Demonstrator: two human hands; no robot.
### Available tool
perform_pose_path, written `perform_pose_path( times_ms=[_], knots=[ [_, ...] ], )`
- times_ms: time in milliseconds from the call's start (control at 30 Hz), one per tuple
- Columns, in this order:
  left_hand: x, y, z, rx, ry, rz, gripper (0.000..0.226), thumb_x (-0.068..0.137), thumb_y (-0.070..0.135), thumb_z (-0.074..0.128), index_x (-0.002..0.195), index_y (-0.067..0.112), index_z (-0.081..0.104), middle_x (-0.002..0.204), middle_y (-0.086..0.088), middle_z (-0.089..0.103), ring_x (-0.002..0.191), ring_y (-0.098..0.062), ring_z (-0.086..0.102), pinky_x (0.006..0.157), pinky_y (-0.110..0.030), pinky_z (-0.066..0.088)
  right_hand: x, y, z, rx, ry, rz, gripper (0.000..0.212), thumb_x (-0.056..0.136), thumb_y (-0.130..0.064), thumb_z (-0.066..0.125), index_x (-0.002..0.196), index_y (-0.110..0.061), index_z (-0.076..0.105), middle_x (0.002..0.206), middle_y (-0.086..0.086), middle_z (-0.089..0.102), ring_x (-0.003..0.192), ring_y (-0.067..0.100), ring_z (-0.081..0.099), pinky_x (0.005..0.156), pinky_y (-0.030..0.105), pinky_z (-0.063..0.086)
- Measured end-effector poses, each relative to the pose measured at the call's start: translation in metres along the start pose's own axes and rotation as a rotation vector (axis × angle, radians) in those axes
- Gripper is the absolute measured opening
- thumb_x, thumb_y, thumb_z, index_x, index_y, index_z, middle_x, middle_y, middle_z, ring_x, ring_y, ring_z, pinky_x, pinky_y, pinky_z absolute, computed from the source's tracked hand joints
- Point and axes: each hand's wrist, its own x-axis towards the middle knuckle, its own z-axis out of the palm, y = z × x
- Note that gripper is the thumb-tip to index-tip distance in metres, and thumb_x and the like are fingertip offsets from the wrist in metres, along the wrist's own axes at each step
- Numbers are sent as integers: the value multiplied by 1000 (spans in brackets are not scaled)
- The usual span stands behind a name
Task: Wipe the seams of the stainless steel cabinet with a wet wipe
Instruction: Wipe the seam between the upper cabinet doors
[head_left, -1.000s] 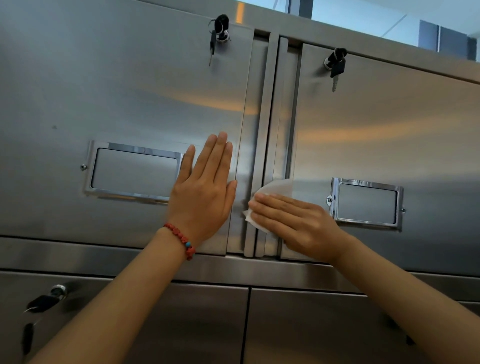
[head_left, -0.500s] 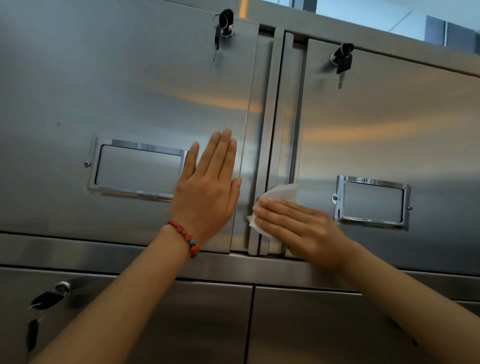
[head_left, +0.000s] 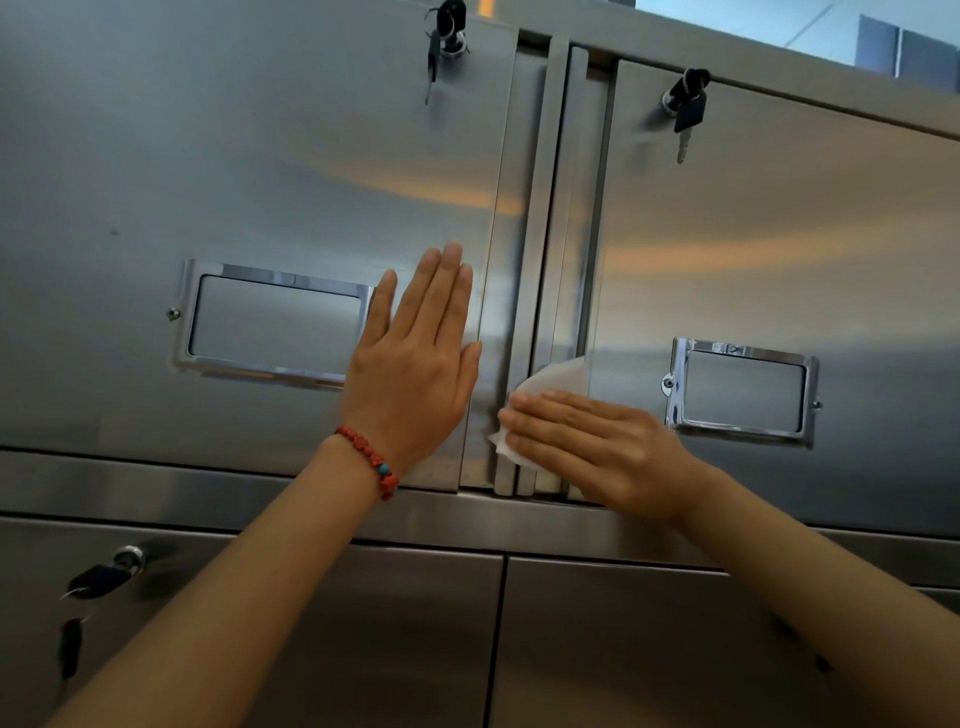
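Nearest the camera, two bare forearms reach up and forward from the lower corners. Below the hands, the lower doors of the cabinet (head_left: 260, 156) show a lock with a dark key (head_left: 101, 574) at the lower left.

The left hand (head_left: 415, 374), a red bead bracelet (head_left: 371, 460) at its wrist, lies flat on the left upper door with fingers straight and together, its grip released and holding nothing. It sits just right of the left label frame (head_left: 275, 325) and just left of the middle seam (head_left: 524, 260).

The right hand (head_left: 592, 444) presses its straight fingers flat on a white wipe (head_left: 550, 382), grip released rather than clenched round it. The wipe lies against the vertical seam between the two upper doors, near the bottom, with part of it showing above and left of the fingers. The right label frame (head_left: 743, 392) is just beside this hand.

Farther up, a key (head_left: 441, 36) hangs in the left door's lock and another key (head_left: 688, 111) in the right door's.
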Motion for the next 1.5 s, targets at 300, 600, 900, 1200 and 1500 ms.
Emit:
perform_pose_path(
  times_ms=[300, 600, 900, 1200, 1500],
  knots=[
    [0, 0, 0, 16, 9, 2, 57, 97, 32, 24, 142, -2, 29, 149, -20, 27, 139, -31, 25, 112, -51, 24, -8, -22, 9, 48, 32, 94, 24, 89, -9, 62, 111, -2, 67, 121, 15, 62, 118, 27, 56, 95, 38, 50],
    [0, 1, -1, -2, -6, -10, 57, 97, 32, 24, 143, -2, 27, 150, -20, 25, 140, -31, 23, 113, -50, 22, -12, -31, 3, 64, -21, -12, 21, 90, -9, 61, 110, -5, 69, 119, 11, 64, 117, 24, 56, 95, 35, 50],
    [0, -1, 1, 1, 2, 0, 57, 97, 33, 23, 143, -2, 27, 150, -20, 25, 140, -31, 23, 113, -51, 23, -2, -20, 4, 32, 23, 99, 23, 90, -7, 60, 111, -1, 68, 121, 15, 62, 117, 27, 56, 94, 38, 51],
    [-1, 0, 2, -21, 5, -6, 57, 97, 32, 24, 143, -2, 28, 150, -20, 26, 140, -31, 23, 113, -50, 21, -16, -41, 7, 92, -16, 77, 24, 90, -10, 61, 113, -4, 66, 122, 12, 62, 119, 25, 55, 99, 36, 47],
    [0, 1, -4, -30, -41, -7, 58, 97, 33, 22, 143, -1, 27, 151, -19, 24, 141, -30, 21, 114, -49, 19, -9, -46, -8, 227, -90, 163, 24, 87, -9, 58, 107, -7, 71, 119, 9, 65, 116, 21, 58, 89, 38, 54]
  ],
)
